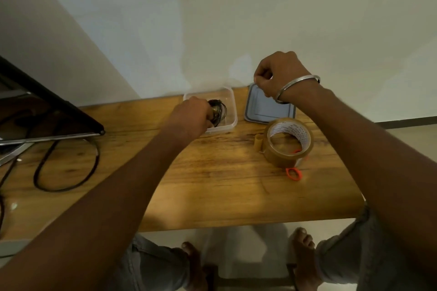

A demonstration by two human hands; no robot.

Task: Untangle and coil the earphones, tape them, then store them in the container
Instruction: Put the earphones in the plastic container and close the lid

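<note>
A clear plastic container [230,101] stands at the far edge of the wooden table. Inside it lies the black coiled earphone bundle [218,110], with brown tape around it. My left hand [191,117] reaches into the container and grips the coil. To the right lies the grey lid [262,111], flat on the table. My right hand [279,75] hovers over the lid's far corner with its fingers pinched on the rim, as far as I can tell.
A roll of brown packing tape [288,142] stands near the lid, with orange-handled scissors [294,173] partly under it. A dark laptop [47,111] and a looped black cable [68,165] occupy the left side. The table's front edge [236,225] is close to my knees.
</note>
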